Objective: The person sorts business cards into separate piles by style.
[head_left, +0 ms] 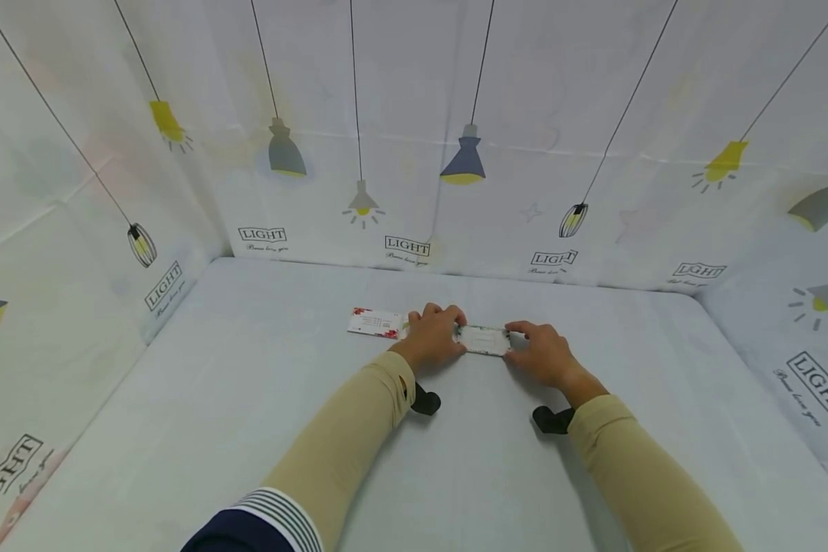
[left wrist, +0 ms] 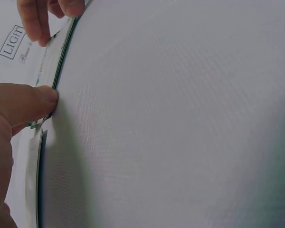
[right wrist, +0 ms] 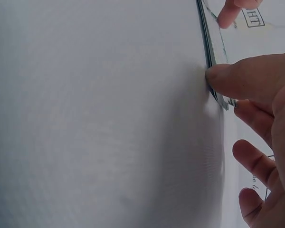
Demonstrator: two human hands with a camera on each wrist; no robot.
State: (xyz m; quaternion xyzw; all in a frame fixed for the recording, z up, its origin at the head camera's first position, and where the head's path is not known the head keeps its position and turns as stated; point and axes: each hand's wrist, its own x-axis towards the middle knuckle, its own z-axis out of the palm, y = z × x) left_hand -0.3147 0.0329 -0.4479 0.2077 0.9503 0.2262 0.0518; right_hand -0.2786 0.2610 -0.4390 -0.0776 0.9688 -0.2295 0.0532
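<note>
A small stack of white cards (head_left: 484, 340) with a leafy printed border lies on the white table between both hands. My left hand (head_left: 433, 337) pinches its left end, thumb on the near edge and fingers at the far edge. At the right end my right hand (head_left: 545, 354) holds it the same way, its thumb (right wrist: 228, 78) against the layered near edge in the right wrist view. White cards with red flowers (head_left: 376, 323) lie just left of the stack, partly hidden behind my left hand. Their edge (left wrist: 34, 175) shows below the thumb in the left wrist view.
The white tabletop (head_left: 483, 468) spreads around the cards. Behind it hangs a white cloth backdrop (head_left: 400, 100) printed with lamps, meeting the table's far edge a little beyond the hands. Black wrist mounts (head_left: 425, 402) stick out below both sleeves.
</note>
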